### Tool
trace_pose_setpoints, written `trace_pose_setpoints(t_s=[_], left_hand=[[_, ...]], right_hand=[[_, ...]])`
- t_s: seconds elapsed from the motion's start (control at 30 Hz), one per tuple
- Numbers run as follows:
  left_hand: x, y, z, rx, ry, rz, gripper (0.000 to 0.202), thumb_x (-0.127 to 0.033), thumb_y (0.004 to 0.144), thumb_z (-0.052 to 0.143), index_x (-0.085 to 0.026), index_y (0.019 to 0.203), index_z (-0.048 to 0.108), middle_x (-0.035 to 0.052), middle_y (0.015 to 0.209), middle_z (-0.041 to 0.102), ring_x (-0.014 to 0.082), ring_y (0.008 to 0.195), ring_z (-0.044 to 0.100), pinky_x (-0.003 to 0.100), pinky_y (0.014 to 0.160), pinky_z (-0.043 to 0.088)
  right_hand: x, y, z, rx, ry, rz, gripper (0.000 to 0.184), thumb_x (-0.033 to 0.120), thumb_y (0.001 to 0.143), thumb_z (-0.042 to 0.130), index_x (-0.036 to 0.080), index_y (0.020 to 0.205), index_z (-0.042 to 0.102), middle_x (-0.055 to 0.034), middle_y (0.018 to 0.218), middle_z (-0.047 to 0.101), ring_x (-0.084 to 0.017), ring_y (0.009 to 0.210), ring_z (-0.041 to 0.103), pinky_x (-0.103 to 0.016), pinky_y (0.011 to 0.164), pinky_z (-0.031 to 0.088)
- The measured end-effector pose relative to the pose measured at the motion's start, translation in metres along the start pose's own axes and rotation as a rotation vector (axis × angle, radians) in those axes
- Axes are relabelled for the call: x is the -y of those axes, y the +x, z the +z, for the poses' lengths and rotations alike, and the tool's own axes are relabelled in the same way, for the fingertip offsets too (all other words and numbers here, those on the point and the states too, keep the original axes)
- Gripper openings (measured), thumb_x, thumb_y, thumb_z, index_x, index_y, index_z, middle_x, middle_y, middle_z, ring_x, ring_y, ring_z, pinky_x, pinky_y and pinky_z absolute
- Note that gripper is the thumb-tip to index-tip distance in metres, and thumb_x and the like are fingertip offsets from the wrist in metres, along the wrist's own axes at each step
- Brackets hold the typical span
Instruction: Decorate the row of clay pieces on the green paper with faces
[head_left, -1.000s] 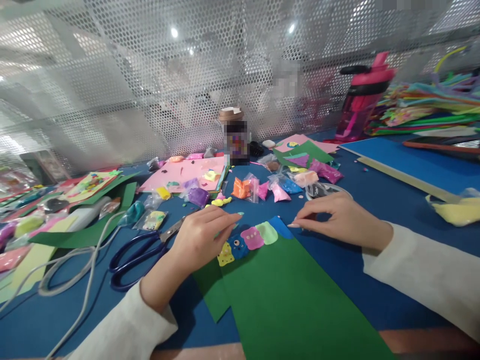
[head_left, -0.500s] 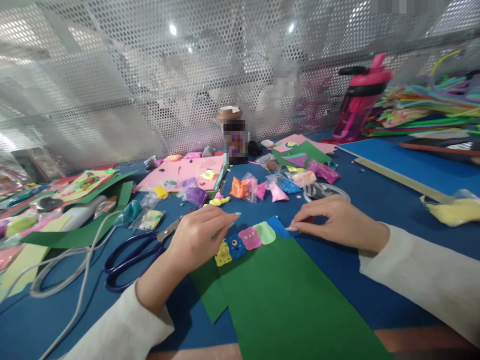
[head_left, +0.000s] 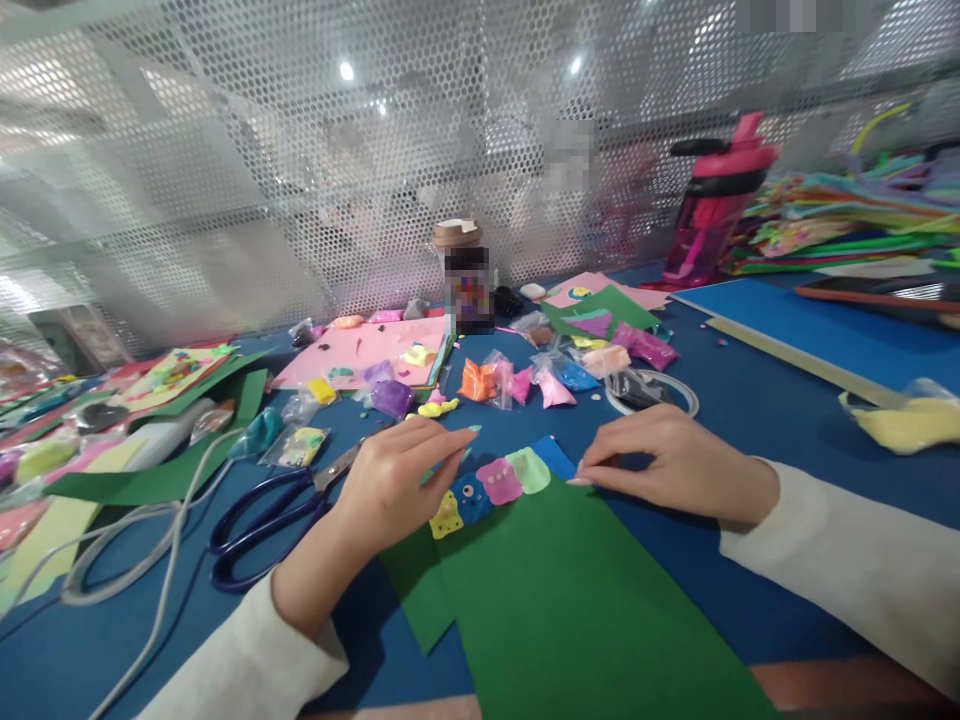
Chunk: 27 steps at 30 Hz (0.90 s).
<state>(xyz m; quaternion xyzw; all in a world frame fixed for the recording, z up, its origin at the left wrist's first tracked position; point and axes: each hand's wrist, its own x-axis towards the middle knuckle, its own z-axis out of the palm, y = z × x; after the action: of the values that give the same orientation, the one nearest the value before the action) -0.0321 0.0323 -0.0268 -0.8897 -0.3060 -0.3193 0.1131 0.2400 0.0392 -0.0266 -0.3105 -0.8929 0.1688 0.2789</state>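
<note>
My left hand [head_left: 401, 475] hovers over the far left end of a green sheet of card [head_left: 592, 600]. Its fingers are bent together with the index finger reaching forward, and whatever lies between them is hidden. Along the card's far edge runs a row of flat clay pieces: a yellow one [head_left: 445, 515], a blue one with an eye [head_left: 472, 497], a pink one [head_left: 500, 481] and a light green one [head_left: 530, 470]. A plain blue piece [head_left: 553, 457] shows at the right end. My right hand [head_left: 664, 460] is closed in a pinch at the card's far right corner.
Blue-handled scissors [head_left: 270, 525] lie left of my left hand, near a white cable [head_left: 169, 540]. Small bags of coloured clay [head_left: 480, 380] are spread beyond the card. A paper cup [head_left: 457, 240] and a pink bottle [head_left: 709, 205] stand farther back before a perforated metal screen [head_left: 315, 150].
My right fingertips have shifted slightly down, from beside the blue piece to the card's corner. The left hand keeps nearly the same place and pose.
</note>
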Motion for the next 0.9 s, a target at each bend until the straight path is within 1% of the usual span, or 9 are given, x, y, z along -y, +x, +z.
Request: trace_pose_setpoints(t_s=[0.2, 0.37, 0.47, 0.57, 0.63, 0.7, 0.77, 0.83, 0.9], left_hand=[[-0.001, 0.001, -0.002, 0.009, 0.007, 0.008, 0.022, -0.011, 0.082, 0.050, -0.014, 0.101, 0.060, 0.0048, 0.079, 0.067, 0.0134, 0.074, 0.062, 0.026, 0.068, 0.053], [0.001, 0.000, -0.002, -0.023, 0.017, 0.009, 0.018, -0.012, 0.082, 0.050, -0.015, 0.097, 0.061, 0.0045, 0.079, 0.068, 0.0138, 0.075, 0.063, 0.026, 0.069, 0.053], [0.001, 0.000, -0.002, -0.032, 0.010, 0.019, 0.016, -0.014, 0.082, 0.053, -0.015, 0.094, 0.062, 0.0038, 0.076, 0.067, 0.0130, 0.072, 0.063, 0.026, 0.068, 0.054], [0.000, 0.000, -0.001, -0.017, -0.006, 0.020, 0.015, -0.015, 0.082, 0.053, -0.015, 0.094, 0.062, 0.0029, 0.075, 0.067, 0.0121, 0.068, 0.062, 0.026, 0.067, 0.055], [0.000, -0.001, 0.000, -0.007, -0.018, 0.008, 0.017, -0.015, 0.082, 0.053, -0.015, 0.096, 0.062, 0.0033, 0.077, 0.067, 0.0126, 0.070, 0.063, 0.027, 0.068, 0.055], [-0.001, -0.001, 0.001, 0.000, -0.028, -0.011, 0.018, -0.014, 0.082, 0.052, -0.015, 0.097, 0.061, 0.0040, 0.079, 0.067, 0.0134, 0.073, 0.063, 0.027, 0.068, 0.055], [-0.001, -0.001, 0.002, 0.002, -0.040, -0.027, 0.018, -0.014, 0.082, 0.051, -0.016, 0.097, 0.062, 0.0041, 0.080, 0.068, 0.0133, 0.075, 0.063, 0.026, 0.068, 0.054], [-0.001, -0.001, 0.003, 0.006, -0.052, -0.034, 0.017, -0.015, 0.082, 0.052, -0.016, 0.096, 0.062, 0.0037, 0.079, 0.068, 0.0129, 0.074, 0.063, 0.025, 0.067, 0.054], [-0.002, 0.000, 0.003, 0.009, -0.067, -0.033, 0.016, -0.015, 0.082, 0.053, -0.016, 0.095, 0.062, 0.0032, 0.077, 0.068, 0.0127, 0.073, 0.063, 0.025, 0.067, 0.054]], right_hand=[[-0.003, 0.000, -0.001, 0.002, -0.043, 0.010, 0.017, 0.024, 0.083, 0.055, 0.019, 0.075, 0.069, -0.0007, 0.070, 0.068, -0.013, 0.062, 0.062, -0.023, 0.060, 0.046], [-0.004, 0.000, -0.002, -0.029, -0.060, 0.002, 0.014, 0.023, 0.082, 0.056, 0.020, 0.079, 0.069, -0.0001, 0.074, 0.070, -0.013, 0.065, 0.064, -0.023, 0.063, 0.047], [0.004, -0.002, 0.000, -0.086, -0.046, -0.080, 0.014, 0.025, 0.082, 0.057, 0.020, 0.076, 0.069, -0.0002, 0.068, 0.069, -0.012, 0.061, 0.063, -0.023, 0.059, 0.046], [0.019, -0.005, 0.006, -0.111, 0.051, -0.184, 0.017, 0.025, 0.084, 0.056, 0.019, 0.072, 0.067, -0.0003, 0.063, 0.067, -0.011, 0.058, 0.061, -0.023, 0.057, 0.046], [0.028, -0.007, 0.012, -0.070, 0.142, -0.228, 0.018, 0.025, 0.085, 0.055, 0.018, 0.073, 0.066, -0.0018, 0.068, 0.068, -0.012, 0.067, 0.063, -0.022, 0.063, 0.049], [0.035, -0.008, 0.017, 0.008, 0.194, -0.256, 0.018, 0.023, 0.086, 0.053, 0.016, 0.076, 0.066, -0.0044, 0.080, 0.070, -0.014, 0.082, 0.064, -0.024, 0.075, 0.050], [0.039, -0.011, 0.022, 0.099, 0.197, -0.253, 0.019, 0.020, 0.087, 0.050, 0.015, 0.079, 0.066, -0.0064, 0.092, 0.069, -0.015, 0.096, 0.061, -0.026, 0.086, 0.048], [0.041, -0.015, 0.026, 0.176, 0.176, -0.236, 0.021, 0.020, 0.088, 0.046, 0.015, 0.081, 0.065, -0.0074, 0.100, 0.068, -0.017, 0.105, 0.057, -0.029, 0.091, 0.046], [0.043, -0.020, 0.032, 0.197, 0.148, -0.243, 0.026, 0.021, 0.090, 0.041, 0.014, 0.084, 0.065, -0.0078, 0.106, 0.066, -0.017, 0.110, 0.054, -0.030, 0.094, 0.044]])
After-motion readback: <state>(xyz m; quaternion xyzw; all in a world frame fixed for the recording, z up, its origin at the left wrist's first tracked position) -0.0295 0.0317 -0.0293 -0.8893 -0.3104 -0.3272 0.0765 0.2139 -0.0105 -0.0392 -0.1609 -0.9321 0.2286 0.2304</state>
